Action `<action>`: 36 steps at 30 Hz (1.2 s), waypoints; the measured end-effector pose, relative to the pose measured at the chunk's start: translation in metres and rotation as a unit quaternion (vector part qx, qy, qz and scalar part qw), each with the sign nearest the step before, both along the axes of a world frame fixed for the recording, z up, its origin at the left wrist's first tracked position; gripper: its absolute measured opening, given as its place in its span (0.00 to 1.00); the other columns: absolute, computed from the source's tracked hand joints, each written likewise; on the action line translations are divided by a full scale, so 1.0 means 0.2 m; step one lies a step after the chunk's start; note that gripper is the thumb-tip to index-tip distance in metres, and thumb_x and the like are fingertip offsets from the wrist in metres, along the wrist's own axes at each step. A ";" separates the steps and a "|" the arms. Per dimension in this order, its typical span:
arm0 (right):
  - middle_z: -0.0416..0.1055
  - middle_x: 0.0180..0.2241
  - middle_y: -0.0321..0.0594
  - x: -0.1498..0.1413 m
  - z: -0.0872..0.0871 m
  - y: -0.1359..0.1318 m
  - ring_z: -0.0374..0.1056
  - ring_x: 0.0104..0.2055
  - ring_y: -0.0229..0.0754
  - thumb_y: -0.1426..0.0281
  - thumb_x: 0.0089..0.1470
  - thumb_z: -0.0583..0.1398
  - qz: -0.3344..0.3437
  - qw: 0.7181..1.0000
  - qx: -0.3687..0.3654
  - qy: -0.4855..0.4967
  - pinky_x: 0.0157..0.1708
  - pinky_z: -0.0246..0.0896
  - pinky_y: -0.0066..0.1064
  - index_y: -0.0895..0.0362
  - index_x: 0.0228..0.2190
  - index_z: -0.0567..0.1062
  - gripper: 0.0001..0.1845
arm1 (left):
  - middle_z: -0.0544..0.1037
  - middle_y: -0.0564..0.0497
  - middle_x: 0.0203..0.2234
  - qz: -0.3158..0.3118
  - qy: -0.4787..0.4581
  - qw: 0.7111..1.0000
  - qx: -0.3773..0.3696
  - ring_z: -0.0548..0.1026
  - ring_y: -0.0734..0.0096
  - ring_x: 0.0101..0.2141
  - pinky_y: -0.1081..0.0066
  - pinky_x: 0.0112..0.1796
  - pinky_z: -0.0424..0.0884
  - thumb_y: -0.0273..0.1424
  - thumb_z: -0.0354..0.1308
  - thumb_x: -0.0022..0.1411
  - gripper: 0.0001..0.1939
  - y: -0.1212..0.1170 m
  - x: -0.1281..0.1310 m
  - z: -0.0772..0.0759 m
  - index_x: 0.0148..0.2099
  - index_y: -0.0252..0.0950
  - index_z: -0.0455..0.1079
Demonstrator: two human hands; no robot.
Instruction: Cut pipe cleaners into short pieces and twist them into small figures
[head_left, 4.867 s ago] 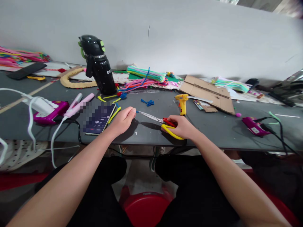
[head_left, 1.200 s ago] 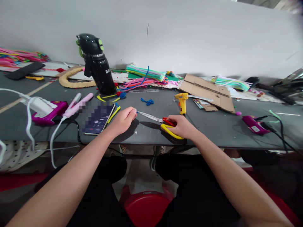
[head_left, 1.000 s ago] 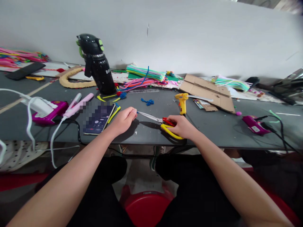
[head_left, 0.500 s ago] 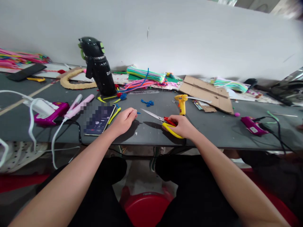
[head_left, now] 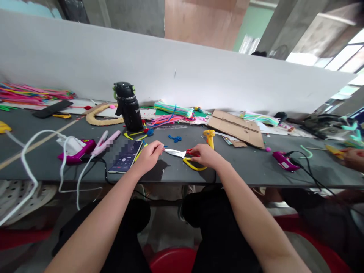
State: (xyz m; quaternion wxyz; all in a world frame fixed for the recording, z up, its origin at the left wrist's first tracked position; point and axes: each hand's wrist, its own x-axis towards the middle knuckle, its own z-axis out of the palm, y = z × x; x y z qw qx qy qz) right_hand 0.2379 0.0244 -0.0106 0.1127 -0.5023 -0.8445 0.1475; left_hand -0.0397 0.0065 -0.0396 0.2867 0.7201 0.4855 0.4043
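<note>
My left hand (head_left: 149,157) is closed in a pinch, and a short blue pipe cleaner (head_left: 165,146) pokes out past its fingertips. My right hand (head_left: 209,155) grips the scissors (head_left: 175,152), which have red and yellow handles. Their blades point left, with the tips close to my left fingertips and the blue end. Whether the blades touch it, I cannot tell. Just beyond lies a small bunch of twisted blue pipe cleaner pieces (head_left: 174,138). A yellow glue gun (head_left: 209,137) rests behind my right hand. To the left of my left hand is a phone (head_left: 126,156).
A black bottle (head_left: 132,113) stands at the back left. Pipe cleaner bundles (head_left: 173,109) and cardboard (head_left: 237,127) line the white partition. Purple power blocks (head_left: 78,151) with cables sit on both sides. Another person's hand (head_left: 355,157) shows at the far right.
The view has tilted up, showing more of the room beyond the partition. My right hand has brought the scissors left, so their tips are nearer my left fingertips.
</note>
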 end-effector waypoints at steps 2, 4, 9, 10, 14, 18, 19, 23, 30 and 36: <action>0.77 0.37 0.48 -0.05 0.02 0.00 0.70 0.39 0.46 0.68 0.52 0.66 -0.013 0.996 0.032 0.087 0.41 0.63 0.34 0.59 0.32 0.80 0.07 | 0.69 0.53 0.25 0.000 0.011 1.000 0.004 0.69 0.67 0.29 0.69 0.34 0.63 0.45 0.46 0.70 0.18 -0.03 0.01 0.03 0.32 0.39 0.62; 0.78 0.41 0.47 -0.11 0.03 -0.01 0.72 0.41 0.45 0.63 0.54 0.66 -0.001 0.973 0.008 0.229 0.43 0.66 0.34 0.58 0.41 0.80 0.16 | 0.69 0.54 0.25 0.001 0.017 1.000 0.006 0.68 0.67 0.28 0.69 0.32 0.62 0.45 0.46 0.70 0.18 -0.06 0.02 0.06 0.33 0.39 0.63; 0.80 0.39 0.43 -0.28 0.03 -0.07 0.73 0.38 0.43 0.55 0.53 0.66 0.049 0.921 -0.094 0.375 0.40 0.67 0.32 0.57 0.43 0.81 0.22 | 0.69 0.53 0.25 -0.009 0.035 0.999 0.018 0.68 0.66 0.29 0.68 0.32 0.61 0.44 0.45 0.71 0.17 -0.12 0.06 0.11 0.34 0.39 0.64; 0.80 0.38 0.42 -0.30 0.03 -0.08 0.73 0.37 0.42 0.55 0.53 0.66 0.054 0.917 -0.090 0.384 0.39 0.67 0.32 0.57 0.41 0.81 0.21 | 0.69 0.54 0.25 -0.010 0.035 0.999 0.017 0.67 0.67 0.29 0.69 0.32 0.61 0.43 0.45 0.71 0.17 -0.13 0.07 0.12 0.33 0.39 0.64; 0.79 0.32 0.40 -0.34 0.02 -0.10 0.71 0.32 0.40 0.55 0.54 0.65 0.048 0.908 -0.068 0.410 0.36 0.66 0.31 0.58 0.35 0.81 0.18 | 0.67 0.55 0.24 -0.001 0.021 1.000 0.010 0.66 0.69 0.28 0.70 0.31 0.60 0.42 0.45 0.71 0.17 -0.17 0.10 0.14 0.32 0.39 0.62; 0.78 0.32 0.39 -0.35 0.02 -0.10 0.70 0.32 0.39 0.55 0.53 0.66 0.061 0.902 -0.081 0.419 0.35 0.66 0.30 0.58 0.35 0.80 0.18 | 0.66 0.56 0.23 0.015 0.009 1.000 -0.003 0.66 0.70 0.27 0.70 0.31 0.59 0.41 0.45 0.72 0.17 -0.21 0.13 0.16 0.31 0.39 0.61; 0.78 0.32 0.39 -0.35 0.02 -0.10 0.70 0.31 0.39 0.55 0.52 0.66 0.065 0.901 -0.086 0.420 0.34 0.66 0.30 0.58 0.35 0.80 0.18 | 0.66 0.56 0.23 0.022 0.007 1.000 -0.005 0.66 0.70 0.27 0.70 0.31 0.60 0.41 0.45 0.71 0.17 -0.21 0.13 0.16 0.31 0.39 0.61; 0.76 0.30 0.38 -0.36 0.03 -0.09 0.69 0.30 0.38 0.55 0.52 0.66 0.060 0.897 -0.098 0.427 0.33 0.65 0.30 0.58 0.34 0.79 0.18 | 0.67 0.55 0.23 0.061 0.002 0.998 -0.010 0.67 0.69 0.28 0.70 0.32 0.60 0.39 0.46 0.71 0.16 -0.23 0.15 0.19 0.30 0.39 0.62; 0.73 0.28 0.36 -0.38 0.03 -0.06 0.66 0.29 0.37 0.54 0.51 0.66 0.055 0.891 -0.114 0.437 0.32 0.63 0.30 0.58 0.33 0.77 0.19 | 0.70 0.54 0.22 0.109 -0.006 0.994 -0.019 0.69 0.68 0.27 0.70 0.31 0.61 0.39 0.46 0.70 0.17 -0.23 0.18 0.21 0.29 0.39 0.62; 0.69 0.24 0.34 -0.37 -0.02 0.01 0.63 0.25 0.36 0.53 0.53 0.62 0.023 0.899 -0.105 0.425 0.29 0.61 0.29 0.57 0.31 0.73 0.19 | 0.80 0.44 0.39 0.146 0.144 0.979 -0.008 0.77 0.56 0.42 0.62 0.41 0.69 0.36 0.45 0.69 0.14 -0.23 0.04 0.14 0.43 0.38 0.71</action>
